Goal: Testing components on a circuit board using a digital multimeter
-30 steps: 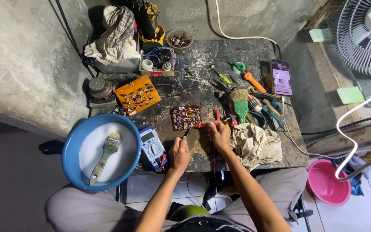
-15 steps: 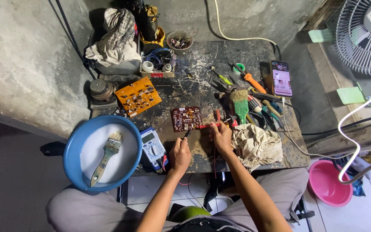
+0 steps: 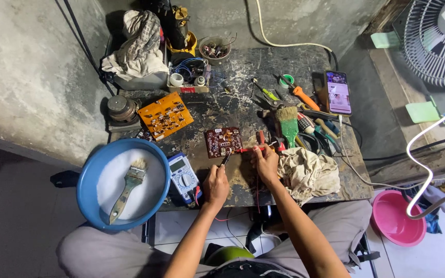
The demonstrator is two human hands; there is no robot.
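Probing step in hand, by the look of it: left hand (image 3: 216, 185) closed around a thin black test probe (image 3: 226, 157), fingers clamped on its shaft, tip down at the near edge of the small dark red printed circuit board (image 3: 222, 141). Right hand (image 3: 266, 163) pinches a thin red test probe (image 3: 246, 150), fingers together on it, the probe lying roughly level and pointing left toward the same board edge. Exact contact points are too small to tell. The board lies flat near the middle front of the table, just beyond both hands. A blue-cased digital multimeter (image 3: 183, 177) sits just left of the left hand, with red and black leads trailing off the front edge. Judgement: holding both tips on tiny solder points calls for steady hands and a look at the meter, with no sliding across neighbouring joints. Surface: a dark, scuffed, paint-spattered worktable (image 3: 243, 67), crowded. An orange rectangular circuit board (image 3: 165, 116) lies back left, a green-handled bristle brush (image 3: 288, 123) just right of the red board, an orange-handled screwdriver (image 3: 305, 98) and other hand tools behind it, a lit smartphone (image 3: 338, 92) far right, and a crumpled beige rag (image 3: 307, 172) touching the right wrist. A round blue plastic basin (image 3: 86, 175) at front left holds a wooden-handled paintbrush (image 3: 127, 188). Room: rough grey concrete wall (image 3: 27, 77) on the left, a grey electric fan (image 3: 439, 41) top right, a pink plastic basin (image 3: 397, 219) on the tiled floor at right, and a white cable (image 3: 428, 154) looping above it.
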